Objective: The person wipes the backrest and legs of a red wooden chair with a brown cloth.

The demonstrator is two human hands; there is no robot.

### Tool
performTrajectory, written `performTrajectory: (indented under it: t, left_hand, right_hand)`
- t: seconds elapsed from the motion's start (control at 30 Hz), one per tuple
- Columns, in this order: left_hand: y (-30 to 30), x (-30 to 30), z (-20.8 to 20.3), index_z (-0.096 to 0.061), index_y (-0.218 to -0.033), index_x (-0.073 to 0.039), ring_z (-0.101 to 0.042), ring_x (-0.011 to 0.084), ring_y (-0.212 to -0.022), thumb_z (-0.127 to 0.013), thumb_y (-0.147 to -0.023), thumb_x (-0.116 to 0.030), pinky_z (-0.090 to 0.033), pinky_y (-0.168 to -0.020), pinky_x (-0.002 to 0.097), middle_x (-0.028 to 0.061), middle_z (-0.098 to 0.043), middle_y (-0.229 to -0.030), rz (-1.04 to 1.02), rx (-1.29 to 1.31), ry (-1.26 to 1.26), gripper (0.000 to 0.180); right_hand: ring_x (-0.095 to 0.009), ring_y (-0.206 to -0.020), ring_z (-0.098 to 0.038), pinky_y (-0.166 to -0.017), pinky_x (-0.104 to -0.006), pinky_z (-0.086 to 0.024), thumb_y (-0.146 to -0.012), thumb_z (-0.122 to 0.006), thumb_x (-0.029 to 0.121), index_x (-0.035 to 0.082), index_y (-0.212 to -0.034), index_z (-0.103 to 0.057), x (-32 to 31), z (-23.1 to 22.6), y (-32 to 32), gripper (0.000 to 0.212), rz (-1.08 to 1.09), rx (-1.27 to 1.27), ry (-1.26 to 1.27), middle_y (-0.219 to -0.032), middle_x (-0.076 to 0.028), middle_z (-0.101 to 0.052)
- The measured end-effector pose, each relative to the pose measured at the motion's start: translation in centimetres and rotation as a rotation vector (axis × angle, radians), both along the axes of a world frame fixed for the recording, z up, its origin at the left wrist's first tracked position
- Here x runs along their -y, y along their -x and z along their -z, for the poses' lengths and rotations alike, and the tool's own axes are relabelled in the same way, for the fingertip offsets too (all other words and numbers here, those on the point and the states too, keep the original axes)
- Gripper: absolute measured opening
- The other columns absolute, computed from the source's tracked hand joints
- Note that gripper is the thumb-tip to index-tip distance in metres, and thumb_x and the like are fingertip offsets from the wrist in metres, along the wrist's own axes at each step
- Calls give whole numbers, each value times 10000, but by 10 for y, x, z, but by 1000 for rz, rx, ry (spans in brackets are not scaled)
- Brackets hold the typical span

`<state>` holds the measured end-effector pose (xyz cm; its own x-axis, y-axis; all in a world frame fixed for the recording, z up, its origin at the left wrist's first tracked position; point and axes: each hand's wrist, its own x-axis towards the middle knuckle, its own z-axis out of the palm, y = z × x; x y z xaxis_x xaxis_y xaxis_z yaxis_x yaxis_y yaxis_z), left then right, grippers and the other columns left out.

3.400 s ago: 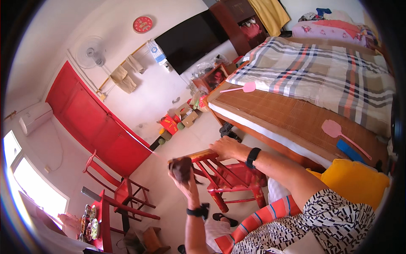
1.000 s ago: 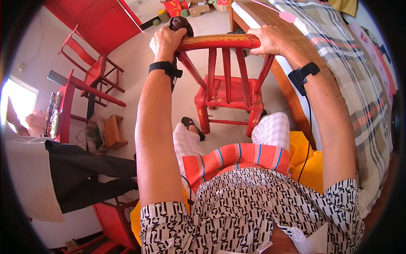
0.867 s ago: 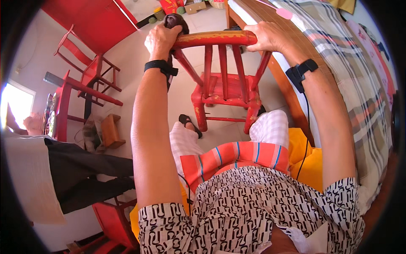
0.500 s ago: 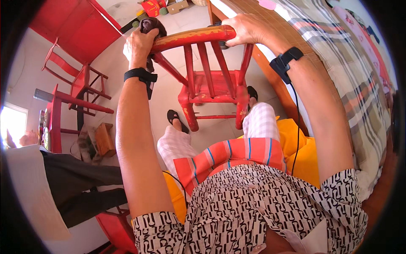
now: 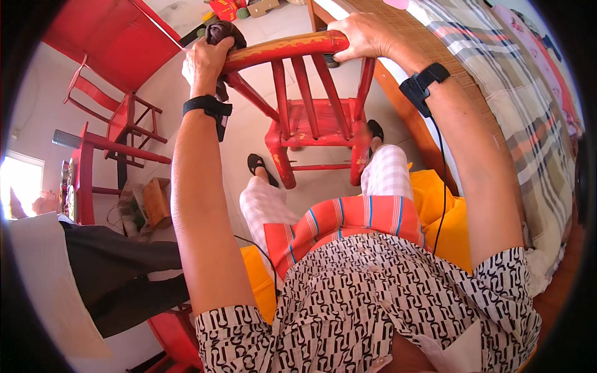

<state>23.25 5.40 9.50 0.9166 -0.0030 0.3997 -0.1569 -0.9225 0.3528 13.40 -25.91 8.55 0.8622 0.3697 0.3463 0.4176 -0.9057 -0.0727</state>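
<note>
Forward, arms (image 5: 208, 199) outstretched, left hand (image 5: 206, 62) clutching dark cloth (image 5: 223, 31), right hand (image 5: 364, 36) gripping chair rail (image 5: 283, 50)

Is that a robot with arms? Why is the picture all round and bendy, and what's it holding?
No robot here, just a person with two bare hands. A camera worn on their head looks down, and its very wide lens makes straight things look curved. The left hand holds a bunched dark cloth at one end of the top bar of a red chair. The right hand grips the bar's other end. On the right is a bed with a checked blanket lying on it. On the left you can see another person's dark trousers.
</note>
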Motion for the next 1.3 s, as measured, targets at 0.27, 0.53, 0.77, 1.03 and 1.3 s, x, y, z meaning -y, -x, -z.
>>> performTrajectory:
  t: [0.27, 0.53, 0.77, 1.03, 1.3]
  left_hand:
    - [1, -12, 2, -732, -1023, -103, -671, 361, -980, -641, -724, -605, -494, -891, 432, 198, -711, -1007, 124, -2, 69, 591]
    - [-9, -20, 10, -725, -1038, -102, -674, 369, -952, -626, -746, -605, -490, -871, 434, 197, -715, -974, 166, 51, 62, 590]
    - [-21, -28, 17, -736, -1017, -103, -698, 356, -899, -609, -753, -642, -526, -852, 436, 187, -719, -910, 214, 96, 19, 614]
    - [15, -10, -2, -729, -919, -20, -679, 383, -847, -670, -750, -473, -519, -797, 443, 248, -694, -855, 213, 128, 148, 487]
    - [9, -11, -2, -730, -897, -17, -682, 380, -834, -665, -751, -480, -518, -781, 438, 247, -694, -839, 182, 79, 133, 490]
  right_hand:
    - [-353, -740, -667, -751, -428, -535, -664, -757, 333, 63, -1030, -654, -7, -8, 9, 466, 6, -134, -46, -784, -188, -685]
    - [-307, -793, -695, -759, -425, -542, -689, -731, 372, 95, -1039, -684, -23, -34, 33, 448, 85, -114, 133, -863, -172, -714]
    - [-356, -810, -667, -762, -437, -519, -705, -766, 475, 110, -1066, -678, -24, -43, 40, 520, 58, -206, -25, -834, -200, -691]
    - [-348, -761, -662, -712, -427, -513, -713, -745, 521, 103, -1039, -673, -28, -50, 50, 535, 171, -190, 100, -798, -193, -683]
    - [-349, -718, -660, -679, -427, -512, -713, -749, 464, 116, -1004, -682, -23, -44, 43, 459, 64, -151, 54, -769, -183, -681]
